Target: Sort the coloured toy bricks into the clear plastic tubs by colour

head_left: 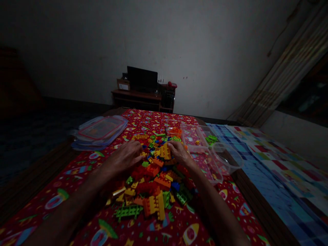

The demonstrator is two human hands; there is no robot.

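A big pile of blocks (153, 181) lies in the middle of a table with a red cloth (143, 118) on it. The blocks are red, orange, yellow, green and blue (lots and lots of them). Both hands sit at the far end of the pile, toward 12 o'clock.

The left hand (126, 157) lies palm down at about 11 o'clock on the pile. Its fingers are bent and close together, with the tips down among the blocks. It is too dark to tell if they hold a block.

The right hand (180, 152) is at about 1 o'clock on the pile. Its fingers are bent and pressed together. They touch a yellow block clump (165, 151) that sits between the two hands. I cannot tell if they grip it or only touch it.

At 3 o'clock from the right hand stand clear boxes (225, 160), just beside the pile. A few green blocks (212, 138) seem to lie in one box. At 10 o'clock from the left hand lies a stack of lids (101, 131), apart from the pile. A blue checked cloth (256, 153) lies past the boxes, at 3 o'clock. Far off at 12 o'clock stands a desk (138, 95) with a dark screen (142, 79) by the wall.
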